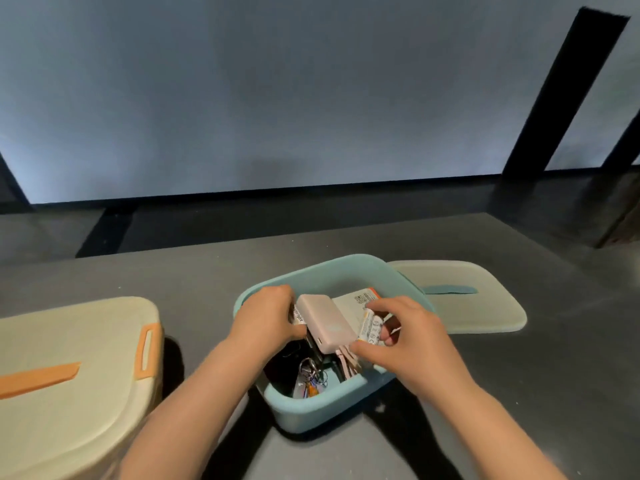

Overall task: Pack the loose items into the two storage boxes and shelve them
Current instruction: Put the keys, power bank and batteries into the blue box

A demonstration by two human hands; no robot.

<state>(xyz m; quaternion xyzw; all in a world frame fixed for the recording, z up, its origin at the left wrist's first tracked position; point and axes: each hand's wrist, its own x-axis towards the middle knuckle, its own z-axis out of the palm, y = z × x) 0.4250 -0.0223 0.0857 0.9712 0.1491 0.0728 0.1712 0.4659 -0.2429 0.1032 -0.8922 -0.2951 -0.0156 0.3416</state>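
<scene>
An open teal storage box (311, 414) stands on the grey table in front of me. Inside lie a pale pink power bank (327, 322), a white card with an orange corner (356, 301), a bunch of keys (311, 374) and dark items. My left hand (266, 315) reaches into the box's left side and grips a small white labelled item (297, 315) beside the power bank. My right hand (398, 336) holds a white pack of batteries (370, 330) over the box's right side. A second, cream box with an orange handle and closed lid (69, 375) sits at left.
The teal box's cream lid (478, 306) with a teal tab lies flat on the table just right of it. The grey table (519, 393) ends at a dark far edge before a pale wall. A black post (564, 95) leans at the right.
</scene>
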